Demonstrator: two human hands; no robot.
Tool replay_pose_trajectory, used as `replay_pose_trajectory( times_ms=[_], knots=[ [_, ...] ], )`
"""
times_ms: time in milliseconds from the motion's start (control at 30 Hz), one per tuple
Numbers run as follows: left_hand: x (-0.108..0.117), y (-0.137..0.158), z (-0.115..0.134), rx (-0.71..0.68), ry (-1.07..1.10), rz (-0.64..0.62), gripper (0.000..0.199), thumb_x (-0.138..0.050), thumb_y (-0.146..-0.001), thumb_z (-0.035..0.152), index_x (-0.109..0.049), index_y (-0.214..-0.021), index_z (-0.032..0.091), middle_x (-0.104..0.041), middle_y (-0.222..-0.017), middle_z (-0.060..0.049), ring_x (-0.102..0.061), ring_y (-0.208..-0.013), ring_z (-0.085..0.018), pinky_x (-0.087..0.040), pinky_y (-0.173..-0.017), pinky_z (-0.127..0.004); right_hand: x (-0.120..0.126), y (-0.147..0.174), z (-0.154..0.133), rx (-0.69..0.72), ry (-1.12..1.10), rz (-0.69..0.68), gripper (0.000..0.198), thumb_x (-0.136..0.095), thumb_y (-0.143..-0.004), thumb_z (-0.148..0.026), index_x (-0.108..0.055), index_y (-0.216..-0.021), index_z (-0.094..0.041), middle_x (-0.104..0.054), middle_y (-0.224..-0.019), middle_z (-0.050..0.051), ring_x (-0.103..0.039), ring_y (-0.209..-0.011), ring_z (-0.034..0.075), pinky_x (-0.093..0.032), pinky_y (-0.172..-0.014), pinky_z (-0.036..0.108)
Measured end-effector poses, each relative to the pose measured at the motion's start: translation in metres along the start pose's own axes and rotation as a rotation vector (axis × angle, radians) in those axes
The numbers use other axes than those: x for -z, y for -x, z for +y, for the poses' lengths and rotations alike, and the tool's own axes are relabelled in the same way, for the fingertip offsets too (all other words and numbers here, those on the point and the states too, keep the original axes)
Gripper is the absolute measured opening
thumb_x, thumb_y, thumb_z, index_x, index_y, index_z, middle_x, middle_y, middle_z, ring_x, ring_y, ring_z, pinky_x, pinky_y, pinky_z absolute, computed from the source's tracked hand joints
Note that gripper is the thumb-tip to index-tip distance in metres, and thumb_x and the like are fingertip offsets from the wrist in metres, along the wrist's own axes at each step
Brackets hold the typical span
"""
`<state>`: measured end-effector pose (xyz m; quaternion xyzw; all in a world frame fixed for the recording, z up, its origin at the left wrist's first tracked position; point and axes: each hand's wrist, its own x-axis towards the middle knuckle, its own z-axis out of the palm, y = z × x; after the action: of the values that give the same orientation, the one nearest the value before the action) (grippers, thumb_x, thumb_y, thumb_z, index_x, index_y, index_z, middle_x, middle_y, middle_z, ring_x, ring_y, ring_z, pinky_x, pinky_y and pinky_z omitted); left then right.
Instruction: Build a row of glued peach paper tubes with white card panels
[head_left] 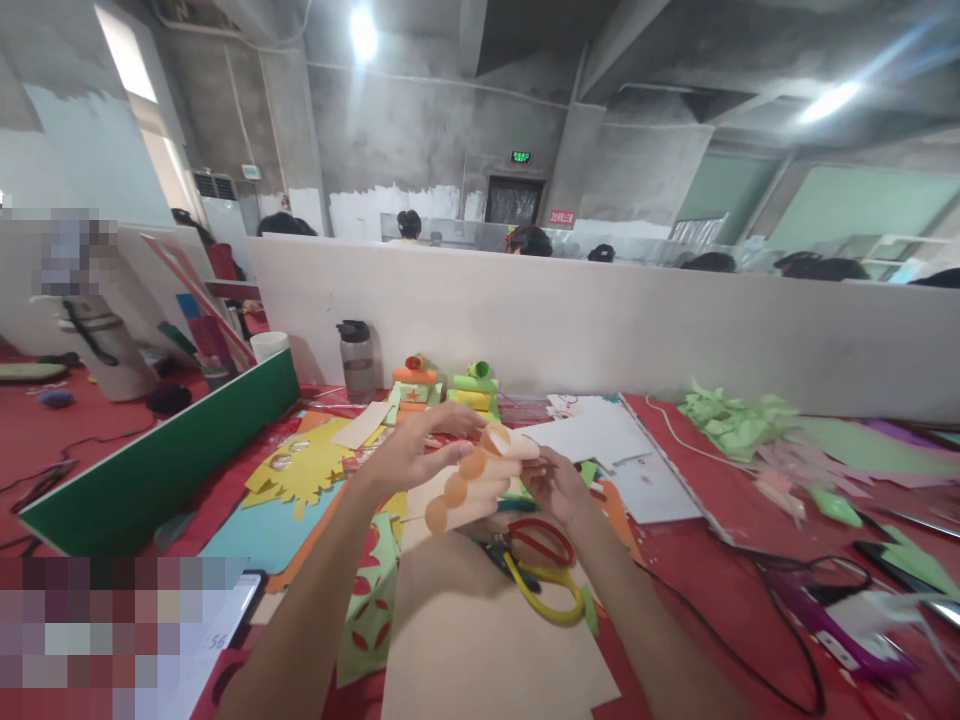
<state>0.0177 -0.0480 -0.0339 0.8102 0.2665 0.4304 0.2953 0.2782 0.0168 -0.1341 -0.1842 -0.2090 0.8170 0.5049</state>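
Observation:
A cream paper piece [487,489] with a scalloped edge and orange-brown round patches is raised over the table, its upper end curling. My right hand [559,485] pinches its right side between thumb and fingers. At its upper left is my left hand [420,445], fingers stretched out and thumb apart, the thumb tip close to the paper; whether it touches is unclear. Below lie scissors [551,595] with yellow handles and another pair with red handles [544,540], both on a large cream sheet [487,640]. Left of that sheet is a green paper cutout [367,610] with red showing through its holes.
Two paper models [414,393] stand near the white partition [600,320], beside a grey bottle [356,360]. A yellow cutout [307,465] and a green divider [172,450] are at left. White sheets [592,430], crumpled green paper [742,420] and a cable [720,630] lie at right.

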Motion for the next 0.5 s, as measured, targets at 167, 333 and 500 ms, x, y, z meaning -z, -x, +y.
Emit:
replay_pose_trajectory(
  times_ms=[167,333,500],
  knots=[
    [-0.007,-0.004,0.004,0.037,-0.028,0.025,0.024,-0.059,-0.091,0.032,-0.065,-0.112,0.021,-0.07,-0.107,-0.007,-0.067,-0.097,-0.018,-0.054,-0.084,-0.029,-0.001,0.002,-0.001,-0.021,-0.004,0.027,0.023,-0.065,-0.073,-0.001,-0.05,-0.075,-0.019,-0.053,-0.056,-0.007,-0.051,-0.043,0.003,-0.044,-0.037,0.004],
    [-0.011,-0.007,-0.002,0.115,0.022,0.132,0.026,-0.062,-0.088,0.035,-0.064,-0.11,0.021,-0.071,-0.098,-0.006,-0.069,-0.088,-0.018,-0.053,-0.072,-0.025,-0.003,0.005,-0.004,-0.022,0.041,0.055,0.02,-0.068,-0.074,-0.004,-0.054,-0.079,-0.018,-0.053,-0.055,-0.008,-0.049,-0.04,0.002,-0.04,-0.033,0.003],
    [-0.003,-0.01,-0.028,0.249,0.128,0.194,0.033,-0.062,-0.086,0.04,-0.063,-0.114,0.021,-0.069,-0.107,-0.007,-0.068,-0.081,-0.018,-0.054,-0.066,-0.028,-0.008,0.007,-0.006,0.073,0.145,0.08,0.022,-0.075,-0.071,-0.01,-0.058,-0.083,-0.019,-0.054,-0.057,-0.007,-0.048,-0.041,0.002,-0.04,-0.033,0.003]
  ],
)
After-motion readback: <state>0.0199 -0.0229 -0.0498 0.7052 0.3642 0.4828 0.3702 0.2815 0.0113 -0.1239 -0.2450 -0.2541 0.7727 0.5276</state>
